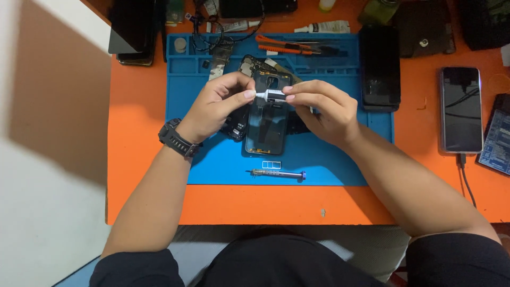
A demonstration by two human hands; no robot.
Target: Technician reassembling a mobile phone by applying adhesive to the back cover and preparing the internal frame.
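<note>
Both your hands meet over the middle of the blue work mat, and between them they pinch a small white tube with a dark band. Your left hand, the one with the black wristwatch, closes thumb and forefinger on the tube's left end, while your right hand clamps its fingertips on the right end, so the tube lies level between the two grips. Directly beneath the tube lies an opened phone, its dark body running from the mat's far half toward the near edge, with loose dark parts just beside it on the left, partly hidden by your left hand. Near the mat's near edge, just below the phone, a slim metal screwdriver with a blue end lies parallel to that edge, and a small pale tray piece sits between it and the phone. Along the mat's far edge rest orange-handled tools. A black phone lies face up on the mat's right edge, and a second dark phone with a cable lies well apart on the orange tabletop toward its right edge. Near the tabletop's far edge lies another white tube.
</note>
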